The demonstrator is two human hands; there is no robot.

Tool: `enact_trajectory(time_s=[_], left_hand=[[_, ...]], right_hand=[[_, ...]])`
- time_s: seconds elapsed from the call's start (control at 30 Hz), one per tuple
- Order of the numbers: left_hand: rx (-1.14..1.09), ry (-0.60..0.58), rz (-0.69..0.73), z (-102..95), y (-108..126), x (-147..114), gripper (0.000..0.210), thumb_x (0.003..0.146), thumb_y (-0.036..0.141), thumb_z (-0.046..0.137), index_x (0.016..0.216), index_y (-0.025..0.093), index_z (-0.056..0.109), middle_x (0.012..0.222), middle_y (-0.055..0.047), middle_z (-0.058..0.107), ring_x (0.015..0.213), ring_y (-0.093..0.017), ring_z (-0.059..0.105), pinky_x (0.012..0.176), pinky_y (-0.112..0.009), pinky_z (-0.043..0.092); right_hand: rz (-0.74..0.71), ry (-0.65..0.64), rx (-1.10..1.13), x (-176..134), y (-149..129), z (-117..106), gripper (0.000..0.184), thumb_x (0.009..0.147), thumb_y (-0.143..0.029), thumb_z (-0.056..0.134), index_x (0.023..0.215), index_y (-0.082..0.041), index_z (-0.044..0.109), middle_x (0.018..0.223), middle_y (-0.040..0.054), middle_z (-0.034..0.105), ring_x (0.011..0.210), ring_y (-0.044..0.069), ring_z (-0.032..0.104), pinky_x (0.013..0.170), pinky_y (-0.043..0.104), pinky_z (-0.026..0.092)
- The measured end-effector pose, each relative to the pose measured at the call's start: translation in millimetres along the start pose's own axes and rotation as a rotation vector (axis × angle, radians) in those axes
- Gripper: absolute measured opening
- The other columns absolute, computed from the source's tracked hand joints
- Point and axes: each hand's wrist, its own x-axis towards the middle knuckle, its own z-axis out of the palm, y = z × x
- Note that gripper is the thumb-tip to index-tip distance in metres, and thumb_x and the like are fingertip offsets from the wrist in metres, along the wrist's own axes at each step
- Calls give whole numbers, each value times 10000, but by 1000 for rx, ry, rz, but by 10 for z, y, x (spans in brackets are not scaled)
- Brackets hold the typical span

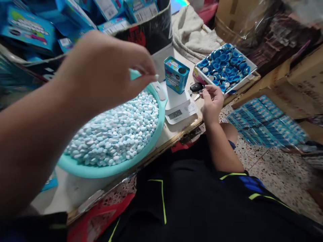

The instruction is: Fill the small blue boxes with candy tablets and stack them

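Note:
My left hand (111, 67) is raised over a turquoise basin (101, 172). A small pale candy (156, 77) is pinched between its thumb and fingertip. White and light-blue candies (118, 131) fill the basin. Right of it stands a white digital scale (180, 112), with a blue candy tin (176, 75) upright on its platform. The tin's round top opening is uncovered. My right hand (213, 102) is just right of the scale, its fingertips pinched together by a black car key (196, 87); whatever they hold is too small to make out.
A white tray (202, 79) of blue and silver caps (224, 65) sits at the back right. Behind the basin, a large box (151, 33) holds several blue packs. A grey cloth (189, 30) lies behind the scale. Wrapped blue packs (267, 122) are on the floor to the right.

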Motion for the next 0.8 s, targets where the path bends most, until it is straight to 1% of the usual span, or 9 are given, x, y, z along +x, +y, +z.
enact_trajectory(time_s=[0.07,0.17,0.27,0.33,0.43,0.53,0.63,0.7,0.8], left_hand=[[65,49,131,10,122,420,404,969,454,510,1094,200,797,939,3,741,1021,-262,754,945,-421,512],[260,1,266,139,260,825,343,999,296,505,1121,152,792,976,-92,765,1018,-273,742,899,-407,518],[427,-99,297,253,358,989,343,1021,266,481,1125,152,787,1015,-141,771,1022,-286,728,878,-417,510],[440,-142,317,270,393,1017,377,1039,269,444,1228,168,754,1018,-136,778,987,-263,722,878,-410,509],[403,-166,347,212,385,969,461,1061,289,376,1430,177,630,1103,-122,787,1026,-232,712,1039,-435,479],[395,-118,256,109,313,785,461,1066,358,366,1381,184,653,1248,-111,761,1130,-243,692,1173,-460,390],[394,-134,51,33,196,507,472,1060,444,364,1250,206,725,1190,-104,769,1053,-263,696,964,-411,480],[381,-272,-80,34,94,333,479,1041,504,404,1209,211,744,1122,-97,775,949,-256,687,784,-355,464],[295,-484,-130,121,-77,148,463,1027,516,465,1182,186,751,1130,-86,768,913,-223,661,739,-307,437]], right_hand=[[29,16,-9,-3,-34,13,189,961,-389,615,1067,-239,659,976,26,676,843,163,692,838,384,601],[72,22,-43,-9,-82,20,193,946,-374,603,1054,-226,666,968,43,692,861,178,688,831,387,586],[90,-11,-72,-9,-141,28,181,931,-359,592,1022,-224,672,946,44,693,854,181,673,803,376,572],[92,-44,-65,-4,-183,34,173,920,-345,592,1010,-223,673,948,47,691,848,180,663,802,374,568],[115,-53,-34,-6,-227,38,167,915,-330,590,1017,-223,668,942,53,690,845,184,658,818,381,568],[137,-27,-8,-27,-237,26,168,925,-335,591,1034,-227,660,940,54,693,857,192,662,840,395,570],[131,-25,-1,-52,-222,5,170,938,-349,593,1036,-230,665,933,50,691,855,191,667,817,382,567],[125,-41,-2,-58,-207,-6,166,944,-354,593,1030,-233,667,938,49,695,859,188,671,797,366,565],[132,-64,11,-53,-188,-15,162,954,-364,596,1025,-236,665,923,42,696,849,185,677,794,362,567]])
